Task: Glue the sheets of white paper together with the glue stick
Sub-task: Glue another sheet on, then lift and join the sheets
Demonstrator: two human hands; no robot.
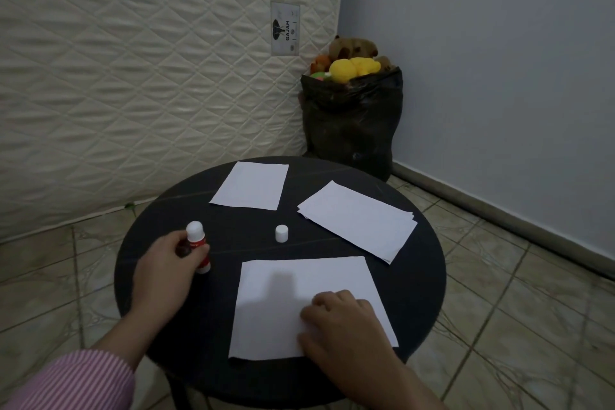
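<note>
A round black desk carries everything the task needs. The left hand grips the glue stick, fingers and thumb curled round its red and white body; the stick stands upright on the desk near its left edge, its base touching the top and its white rounded tip showing above the fingers. The cap of the glue stick stands alone on the desk, apart from the stick, near the middle.

The right hand rests on the nearest sheet of paper, at its right half, with fingers bent and fingertips pressing down on it; it holds nothing. That sheet lies flat at the front edge of the desk. A second single sheet lies flat at the far side. To the right, a small stack of sheets lies at an angle, its edges slightly fanned.

A striped pink sleeve covers the left forearm. Behind the desk a quilted mattress leans upright against the wall, and a black bag stuffed with soft toys sits in the corner on the tiled floor.
</note>
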